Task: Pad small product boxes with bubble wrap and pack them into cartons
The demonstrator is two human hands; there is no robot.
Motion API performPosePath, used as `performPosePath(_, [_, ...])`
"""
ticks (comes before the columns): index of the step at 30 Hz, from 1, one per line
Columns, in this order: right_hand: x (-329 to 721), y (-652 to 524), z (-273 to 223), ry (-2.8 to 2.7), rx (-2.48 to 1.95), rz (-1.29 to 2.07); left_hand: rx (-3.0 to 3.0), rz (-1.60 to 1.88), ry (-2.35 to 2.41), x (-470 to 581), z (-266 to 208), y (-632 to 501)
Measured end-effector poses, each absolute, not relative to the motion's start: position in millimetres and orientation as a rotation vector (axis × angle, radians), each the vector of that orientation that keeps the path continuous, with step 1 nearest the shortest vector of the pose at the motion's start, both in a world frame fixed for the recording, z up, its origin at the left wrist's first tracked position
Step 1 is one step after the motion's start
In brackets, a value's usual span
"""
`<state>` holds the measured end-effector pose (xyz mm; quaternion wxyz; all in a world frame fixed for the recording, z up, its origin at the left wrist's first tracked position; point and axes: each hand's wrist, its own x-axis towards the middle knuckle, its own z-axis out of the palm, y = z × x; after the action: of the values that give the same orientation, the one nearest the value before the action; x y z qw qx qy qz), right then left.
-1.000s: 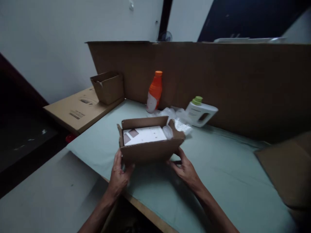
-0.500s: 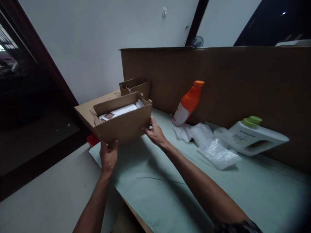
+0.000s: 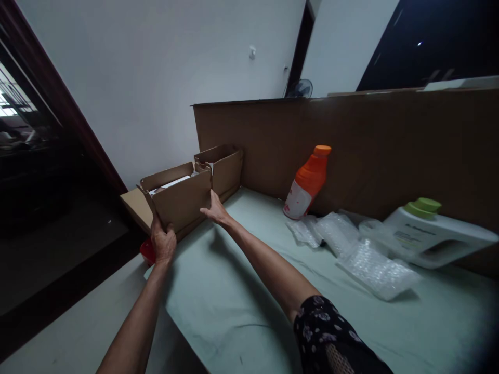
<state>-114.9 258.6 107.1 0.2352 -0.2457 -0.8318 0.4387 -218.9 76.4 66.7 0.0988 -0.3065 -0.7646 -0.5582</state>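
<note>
Between my two hands is an open cardboard box (image 3: pixel 183 200), with a white item (image 3: pixel 173 183) partly visible inside it. My left hand (image 3: pixel 163 241) grips the box's near left lower corner, thumb on the front wall. At the right end, my right hand (image 3: pixel 216 209) holds the other lower corner, thumb against the front. The box is beside a second open cardboard box (image 3: pixel 228 169), at the far left end of the table. Beneath them lies a flat cardboard piece (image 3: pixel 136 205), partly hidden by the held box.
An orange bottle (image 3: pixel 312 174) leans by the tall cardboard panel (image 3: pixel 370 140). Bubble wrap (image 3: pixel 378 270) lies before a white jug with green cap (image 3: pixel 432 234) on the pale green cloth (image 3: pixel 249 280). A red container (image 3: pixel 148 252) is below the table's left edge.
The held box has moved away from me and left, up against the second box, and now sits lower and more level. My right arm reaches farther out; the view has shifted.
</note>
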Motion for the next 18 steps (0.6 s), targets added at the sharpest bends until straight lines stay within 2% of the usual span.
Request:
performPosePath(9, [-79.2, 250.6, 91.0, -2.456, -0.507, 1.311, -0.684, -1.694, -2.257, -193.1, 71.9, 125.3])
performPosePath(18, [-77.8, 246.9, 93.3, -2.374, -0.537, 1.282, -0.636, -1.672, -2.309, -202.2, 64.7, 114.0])
